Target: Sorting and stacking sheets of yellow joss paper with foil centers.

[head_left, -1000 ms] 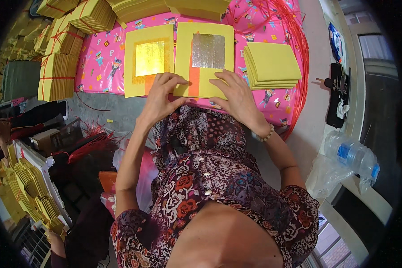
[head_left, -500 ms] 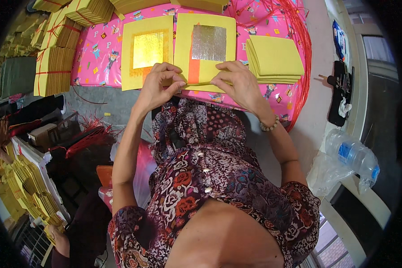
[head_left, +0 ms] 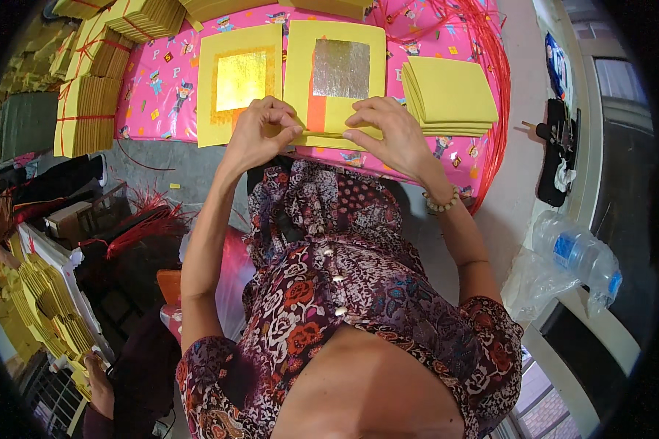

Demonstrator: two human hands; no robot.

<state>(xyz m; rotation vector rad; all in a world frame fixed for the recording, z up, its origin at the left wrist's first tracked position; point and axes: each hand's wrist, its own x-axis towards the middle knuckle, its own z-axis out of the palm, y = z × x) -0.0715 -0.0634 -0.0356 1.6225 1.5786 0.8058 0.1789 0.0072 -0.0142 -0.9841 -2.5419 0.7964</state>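
Curling at the near left corner of a silver-patched yellow sheet (head_left: 337,80) on the pink tablecloth (head_left: 157,91), the left hand (head_left: 265,132) holds its thumb close to a bent forefinger; the right hand (head_left: 392,135) arches at the near right corner, thumb spread from fingers. Whether either pinches paper cannot be told.

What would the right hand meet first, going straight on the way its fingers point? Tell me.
Pointing left, the right hand would likely meet the orange strip on the yellow sheet it seems to touch; its height is unclear.
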